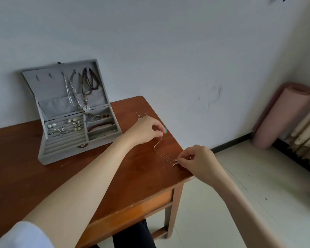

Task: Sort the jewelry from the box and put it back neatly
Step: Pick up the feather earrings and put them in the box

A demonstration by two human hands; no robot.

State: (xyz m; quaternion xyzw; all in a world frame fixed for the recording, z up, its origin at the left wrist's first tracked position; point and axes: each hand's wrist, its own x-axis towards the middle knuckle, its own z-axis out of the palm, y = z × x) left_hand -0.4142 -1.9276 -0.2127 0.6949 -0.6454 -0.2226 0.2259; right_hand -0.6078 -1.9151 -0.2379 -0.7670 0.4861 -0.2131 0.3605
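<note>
Left hand (147,130): fingers curled, thumb and forefinger pinched together on the upper end of a thin rose-gold chain necklace (160,151). Right hand (199,161): fingertips (180,160) pinched together on the lower end of the same chain, at its small pendant (175,162). The chain runs slack between the two hands and lies on the reddish-brown wooden table (79,176).

The right hand works just beside the table's right edge, near its front corner; beyond that edge lies pale tiled floor (240,203). The table's far edge meets a white wall (168,51). A broad bare stretch of tabletop lies between the forearms and the box.

A grey velvet-lined jewelry box (61,154) stands open on the left of the table, well apart from both hands, its lid (43,86) leaning back towards the wall. On the lid's hooks hang silver chains (70,93) and a dark beaded necklace (89,81) with a pale ring-shaped pendant (86,108). The slotted left compartment holds pearl earrings (51,125) and small rings (63,131); the right-hand compartments hold a dark red bracelet (100,126) and thin bangles (104,133).

A pair of hook earrings (141,115) lies on the table just behind the left hand. A rolled pink mat (279,117) leans in the room's right corner.
</note>
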